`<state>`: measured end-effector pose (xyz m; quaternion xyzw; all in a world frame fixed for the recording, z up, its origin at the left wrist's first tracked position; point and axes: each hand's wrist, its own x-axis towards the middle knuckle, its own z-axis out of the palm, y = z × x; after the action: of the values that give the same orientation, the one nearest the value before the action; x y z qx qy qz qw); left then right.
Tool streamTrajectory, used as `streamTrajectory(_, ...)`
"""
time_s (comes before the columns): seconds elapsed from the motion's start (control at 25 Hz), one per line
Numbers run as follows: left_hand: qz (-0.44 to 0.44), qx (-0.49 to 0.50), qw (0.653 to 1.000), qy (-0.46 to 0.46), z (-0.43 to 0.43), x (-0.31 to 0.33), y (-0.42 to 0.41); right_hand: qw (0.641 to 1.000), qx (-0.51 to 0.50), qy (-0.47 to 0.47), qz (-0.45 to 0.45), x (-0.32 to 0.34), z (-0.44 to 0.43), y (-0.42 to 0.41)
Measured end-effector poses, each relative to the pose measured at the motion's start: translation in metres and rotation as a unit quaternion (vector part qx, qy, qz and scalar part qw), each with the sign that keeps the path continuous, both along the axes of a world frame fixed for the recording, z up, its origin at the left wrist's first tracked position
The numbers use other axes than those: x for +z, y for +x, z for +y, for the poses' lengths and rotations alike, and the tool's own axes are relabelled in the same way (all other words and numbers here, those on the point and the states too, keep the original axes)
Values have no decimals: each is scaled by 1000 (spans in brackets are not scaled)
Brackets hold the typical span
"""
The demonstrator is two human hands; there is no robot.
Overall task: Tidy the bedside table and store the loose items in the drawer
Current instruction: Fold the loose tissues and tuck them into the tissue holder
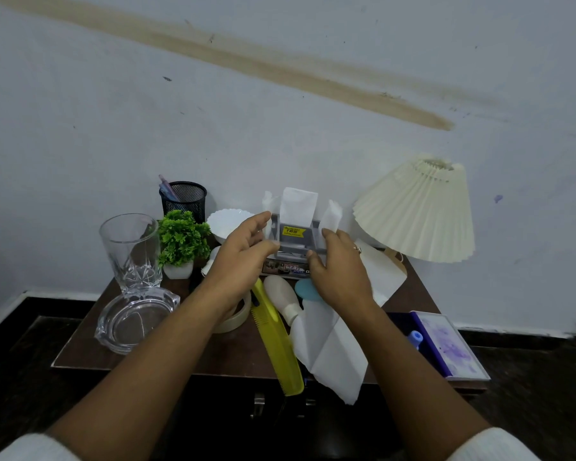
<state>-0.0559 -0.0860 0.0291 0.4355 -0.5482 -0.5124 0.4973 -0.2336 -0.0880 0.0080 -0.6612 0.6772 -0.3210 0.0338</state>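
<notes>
A grey napkin holder (295,236) with a yellow price sticker stands at the back of the brown bedside table (80,347), with white tissues sticking up from it. My left hand (243,257) grips its left side and my right hand (338,267) grips its right side. In front lie loose white tissues (330,347), a yellow comb (276,334), a white bottle (281,294), a teal round item (305,289) and a tape roll (236,319). A drawer handle (258,405) shows below the table edge.
A drinking glass (132,249) and a glass ashtray (132,319) stand at the left. A small green plant (182,239), a black mesh pen cup (183,199) and a white bowl (228,221) sit behind. A pleated lamp (416,211) stands right, a purple box (446,344) near the right edge.
</notes>
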Motion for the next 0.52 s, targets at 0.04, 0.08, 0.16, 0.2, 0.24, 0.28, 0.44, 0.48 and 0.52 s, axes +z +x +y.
streamTrajectory(0.04,-1,0,1000,1,0,0,0,1000,8,-5,-13,1,-1,1)
streamTrajectory(0.08,-1,0,1000,2,0,0,0,999,14,-9,-34,2,-2,1)
streamTrajectory(0.16,0,2,1000,3,0,0,0,996,11,-10,-91,5,-3,2)
streamTrajectory(0.2,1,3,1000,4,0,0,0,993,6,-8,-114,6,-3,2)
streamTrajectory(0.24,2,3,1000,4,0,0,1,992,5,-3,-124,6,-3,2)
streamTrajectory(0.28,3,2,1000,3,0,0,1,993,7,4,-117,6,-3,2)
streamTrajectory(0.44,1,-2,1000,-1,0,0,0,997,25,29,-67,0,-3,1)
streamTrajectory(0.48,1,-2,1000,0,0,0,0,998,23,31,-55,-1,-4,-1)
streamTrajectory(0.52,1,-2,1000,-1,0,0,0,998,21,34,-49,-1,-5,-2)
